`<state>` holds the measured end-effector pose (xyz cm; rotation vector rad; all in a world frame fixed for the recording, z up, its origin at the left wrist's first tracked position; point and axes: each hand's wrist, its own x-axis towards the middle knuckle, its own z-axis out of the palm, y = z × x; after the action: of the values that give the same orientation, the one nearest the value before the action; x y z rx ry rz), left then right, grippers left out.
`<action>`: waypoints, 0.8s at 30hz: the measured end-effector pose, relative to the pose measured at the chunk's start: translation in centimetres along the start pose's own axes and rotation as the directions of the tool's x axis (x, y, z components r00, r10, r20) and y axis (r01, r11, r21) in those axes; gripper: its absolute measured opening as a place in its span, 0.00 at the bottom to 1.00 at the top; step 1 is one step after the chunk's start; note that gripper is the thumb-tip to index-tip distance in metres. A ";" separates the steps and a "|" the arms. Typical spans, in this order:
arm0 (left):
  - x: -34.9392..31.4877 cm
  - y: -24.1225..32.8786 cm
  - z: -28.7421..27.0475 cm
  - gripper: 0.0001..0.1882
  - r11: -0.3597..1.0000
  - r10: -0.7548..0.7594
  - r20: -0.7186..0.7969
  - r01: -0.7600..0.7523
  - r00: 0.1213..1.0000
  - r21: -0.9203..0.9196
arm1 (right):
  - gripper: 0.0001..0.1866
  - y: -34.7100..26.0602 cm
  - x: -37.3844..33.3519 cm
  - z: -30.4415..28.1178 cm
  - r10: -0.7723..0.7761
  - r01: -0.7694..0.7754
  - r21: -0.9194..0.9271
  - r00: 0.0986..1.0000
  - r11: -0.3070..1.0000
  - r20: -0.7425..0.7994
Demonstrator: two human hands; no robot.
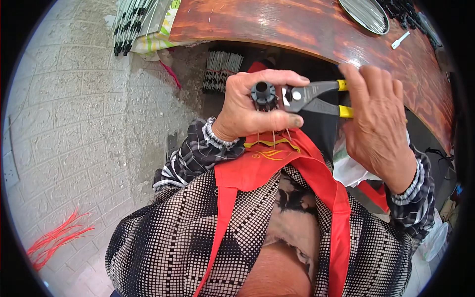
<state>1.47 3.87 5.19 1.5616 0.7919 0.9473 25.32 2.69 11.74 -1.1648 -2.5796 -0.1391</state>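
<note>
Far left: loose red strands (62,237) against a pale brick-patterned surface (69,99). Up and rightward, a bundle of pale rods (134,20) with black ends, beside a flowered cloth (157,43) at the edge of the reddish wooden desk (277,21). A pink strip (171,75) trails below; next to it, a second rod bundle (222,64) sits beneath the desk's level.

Middle: left hand (238,109), its grip closed round a dark hollow cylinder (262,93) with a notched rim, held above the red apron (252,171). Thin metal rods (273,137) poke out below it. Pliers (316,96) reach in from the right, head just beside the cylinder; I cannot tell whether the jaws bite anything. Handles spread.

Right hand (378,116): grip loosely round the yellow handles, fingers rather straight. White plastic (350,166) bunched below. Beyond, on the desk: oval metal tray (367,14), small white piece (400,40).
</note>
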 end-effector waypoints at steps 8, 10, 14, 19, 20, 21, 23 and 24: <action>0.1 -0.2 -0.6 0.25 0.990 -0.078 0.027 0.080 0.997 -0.119 | 0.28 2.5 -0.8 1.3 -0.039 -0.243 0.584 0.903 0.774 0.428; 0.2 -0.7 -0.9 0.26 0.995 0.055 0.155 -0.040 0.986 -0.095 | 0.27 2.7 -0.2 0.9 -0.095 -0.391 0.598 0.779 0.700 0.620; 0.1 -0.4 -0.5 0.27 0.995 0.087 0.154 -0.079 0.984 -0.057 | 0.27 3.1 1.3 0.6 -0.308 -0.639 0.526 0.428 0.561 0.849; -0.2 0.0 0.0 0.27 1.000 0.002 -0.032 -0.002 0.999 -0.005 | 0.26 0.6 -0.5 -0.7 -0.075 0.053 0.147 0.986 0.988 0.147; -0.1 0.0 -0.1 0.27 1.000 0.004 -0.034 -0.004 0.999 -0.004 | 0.27 0.6 -0.9 -0.6 -0.059 0.035 0.162 0.988 0.986 0.142; 0.0 0.1 -0.4 0.27 0.999 -0.028 0.005 0.028 1.000 -0.018 | 0.27 0.8 -1.2 -0.5 -0.044 0.019 0.178 0.990 0.984 0.137; -0.2 0.2 -0.8 0.27 0.993 -0.105 0.090 0.108 0.990 -0.039 | 0.28 1.1 -1.0 -0.1 -0.029 0.001 0.208 0.991 0.978 0.130; -0.1 0.3 -0.8 0.27 0.993 -0.106 0.104 0.111 0.989 -0.044 | 0.29 1.8 -0.3 -0.3 -0.020 -0.242 0.481 0.879 0.842 0.477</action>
<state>0.75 4.05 5.53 1.4959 0.7687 0.7963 26.89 3.57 11.89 -1.2271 -2.6373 0.9424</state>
